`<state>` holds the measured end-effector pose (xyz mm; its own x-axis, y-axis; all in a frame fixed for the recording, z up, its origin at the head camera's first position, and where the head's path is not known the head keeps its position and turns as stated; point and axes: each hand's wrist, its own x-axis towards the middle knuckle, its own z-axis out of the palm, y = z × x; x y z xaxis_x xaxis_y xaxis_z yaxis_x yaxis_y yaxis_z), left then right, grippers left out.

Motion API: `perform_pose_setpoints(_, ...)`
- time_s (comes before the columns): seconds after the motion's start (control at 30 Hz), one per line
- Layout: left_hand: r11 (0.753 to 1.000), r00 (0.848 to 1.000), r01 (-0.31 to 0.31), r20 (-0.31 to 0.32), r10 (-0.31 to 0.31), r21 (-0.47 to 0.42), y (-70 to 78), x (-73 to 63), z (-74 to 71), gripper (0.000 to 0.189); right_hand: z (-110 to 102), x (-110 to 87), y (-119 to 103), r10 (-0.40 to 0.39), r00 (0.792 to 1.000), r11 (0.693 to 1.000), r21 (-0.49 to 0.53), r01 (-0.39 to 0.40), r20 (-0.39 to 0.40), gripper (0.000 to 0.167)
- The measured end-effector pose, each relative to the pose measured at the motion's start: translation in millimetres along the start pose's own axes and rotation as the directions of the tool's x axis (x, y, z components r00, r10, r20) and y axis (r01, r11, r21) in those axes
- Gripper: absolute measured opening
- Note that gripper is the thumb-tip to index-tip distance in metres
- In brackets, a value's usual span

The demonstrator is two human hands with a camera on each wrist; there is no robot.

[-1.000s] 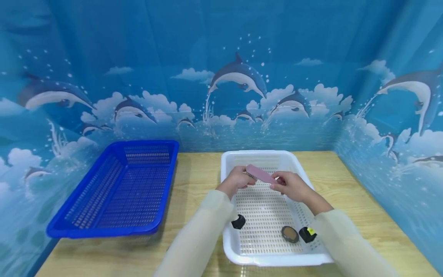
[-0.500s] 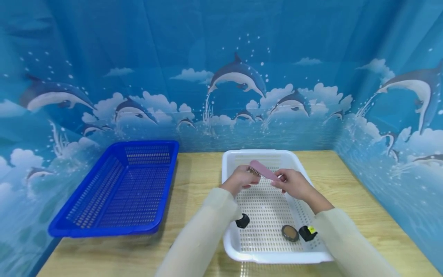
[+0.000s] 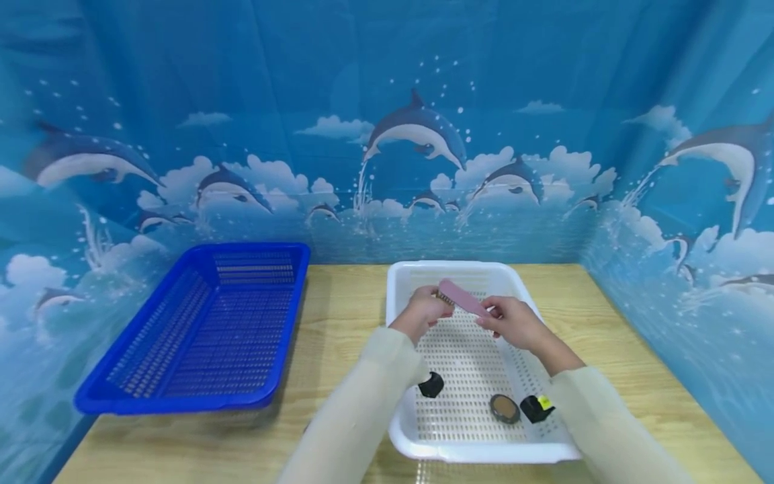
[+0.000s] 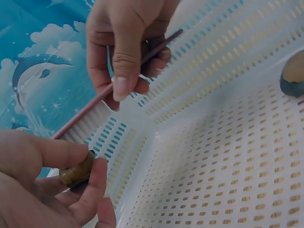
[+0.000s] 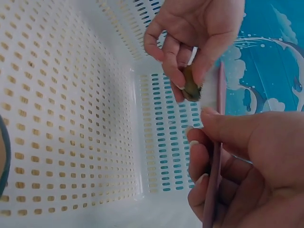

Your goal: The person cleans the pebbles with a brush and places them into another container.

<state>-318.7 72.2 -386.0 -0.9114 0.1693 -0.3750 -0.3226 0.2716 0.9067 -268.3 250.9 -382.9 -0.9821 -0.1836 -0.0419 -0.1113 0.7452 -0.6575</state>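
My right hand (image 3: 512,324) grips a pink brush (image 3: 462,298) by its handle, thumb on one side and fingers curled on the other. Pale bristles (image 5: 209,92) stick out from the brush toward my left hand (image 3: 426,310). Between left thumb and fingers I pinch a small, rounded, brownish-green object (image 4: 78,173); its exact kind cannot be made out. It sits right beside the bristles, and whether they touch is unclear. Both hands are above the far half of a white perforated basket (image 3: 468,454).
A round brown disc with a dark rim (image 3: 504,409) lies in the white basket's near part. A blue perforated basket (image 3: 290,323) stands to the left on the wooden table (image 3: 338,296). Black devices sit at both cuffs. A dolphin-print curtain (image 3: 338,168) encloses the back and sides.
The pink brush has turned, so its bristle side shows more toward the head camera, and its head has risen slightly. My left hand has shifted a little to the right; my right hand stays nearly in place.
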Motion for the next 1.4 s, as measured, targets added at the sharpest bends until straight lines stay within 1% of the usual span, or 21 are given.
perform_pose_setpoints(0.2,0.998,0.997,-0.067,-0.032,0.067,-0.002,-2.9,-1.8,-1.8,0.06,-9.0,-6.1,4.0,-0.087,0.996,0.995,-0.047,0.088,0.023,0.023)
perform_pose_setpoints(0.23,0.997,0.996,-0.078,-0.031,0.078,-0.003,-3.2,-1.9,-1.8,0.06,-10.7,-6.4,4.8,-0.091,0.995,0.994,-0.056,0.093,0.026,0.022)
perform_pose_setpoints(0.33,0.994,0.994,-0.104,-0.008,0.105,0.01,-4.2,-2.6,-1.3,0.059,-14.5,-5.5,6.2,-0.105,0.994,0.991,-0.074,0.107,0.035,0.022)
perform_pose_setpoints(0.43,0.993,0.993,-0.115,0.013,0.114,0.033,-6.0,-4.0,-0.9,0.053,-15.0,-2.9,7.1,-0.101,0.994,0.992,-0.071,0.105,0.047,0.022)
perform_pose_setpoints(0.57,0.992,0.992,-0.115,0.059,0.112,0.06,-10.3,-6.9,-1.7,0.045,-12.9,-0.5,7.5,-0.087,0.994,0.993,-0.069,0.091,0.058,0.021)
perform_pose_setpoints(0.67,0.991,0.99,-0.12,0.087,0.115,0.055,-13.1,-9.2,-4.1,0.048,-10.7,-0.2,6.2,-0.083,0.995,0.994,-0.071,0.087,0.055,0.021)
perform_pose_setpoints(0.8,0.994,0.993,-0.1,0.07,0.096,0.049,-14.7,-12.2,-9.7,0.057,-6.5,-0.2,2.5,-0.064,0.997,0.997,-0.047,0.066,0.046,0.021)
perform_pose_setpoints(0.87,0.996,0.995,-0.082,0.061,0.079,0.046,-15.1,-13.2,-12.3,0.059,-4.2,-0.3,0.8,-0.042,0.998,0.998,-0.034,0.044,0.048,0.021)
perform_pose_setpoints(0.93,0.997,0.996,-0.07,0.06,0.068,0.04,-15.9,-13.3,-14.0,0.06,-2.3,-0.7,-0.6,-0.025,0.998,0.999,-0.027,0.027,0.053,0.021)
perform_pose_setpoints(1.03,0.997,0.996,-0.071,0.058,0.069,0.031,-17.0,-12.6,-15.6,0.059,-0.4,-1.1,-0.7,-0.011,0.998,1.0,-0.024,0.013,0.055,0.023)
perform_pose_setpoints(1.17,0.997,0.997,-0.074,0.037,0.073,0.023,-17.4,-10.8,-16.8,0.056,1.1,-1.0,0.8,-0.02,0.999,0.999,-0.026,0.021,0.048,0.023)
perform_pose_setpoints(1.27,0.998,0.998,-0.058,0.009,0.058,0.02,-16.9,-8.2,-17.1,0.055,1.9,-0.4,2.0,-0.035,0.998,0.999,-0.026,0.037,0.046,0.023)
perform_pose_setpoints(1.4,0.998,0.998,-0.053,-0.013,0.054,0.02,-17.5,-5.2,-17.9,0.057,3.7,0.4,2.1,-0.053,0.998,0.998,-0.018,0.054,0.044,0.022)
